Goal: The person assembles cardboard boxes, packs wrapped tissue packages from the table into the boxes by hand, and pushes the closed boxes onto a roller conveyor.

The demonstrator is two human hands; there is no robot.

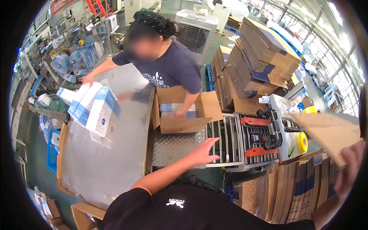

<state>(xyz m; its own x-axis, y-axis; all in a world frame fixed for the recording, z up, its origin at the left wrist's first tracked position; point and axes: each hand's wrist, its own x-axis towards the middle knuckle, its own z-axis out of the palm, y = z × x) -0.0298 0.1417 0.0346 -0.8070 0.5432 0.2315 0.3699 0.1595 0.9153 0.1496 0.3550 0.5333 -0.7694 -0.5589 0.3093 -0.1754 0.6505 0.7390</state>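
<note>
My left hand (204,152) reaches over the roller conveyor's near end, its fingers apart and nothing in it. At the far right, my right hand (348,165) grips the edge of a flattened cardboard carton (326,132), which is raised and tilted above the conveyor's side. Ahead of my left hand stands an open cardboard box (184,125) with blue-and-white packs (170,108) inside. A co-worker's one hand is down in that box. Their other hand touches a row of blue-and-white packs (100,115) on the metal table (103,165).
Upright flat cartons (291,188) stand in a dense row at the lower right. Tall carton stacks (264,50) rise behind the conveyor (226,134). A taping machine (260,136) with red guides sits on it, beside a yellow tape roll (302,142). Packaging machinery (65,61) lines the left.
</note>
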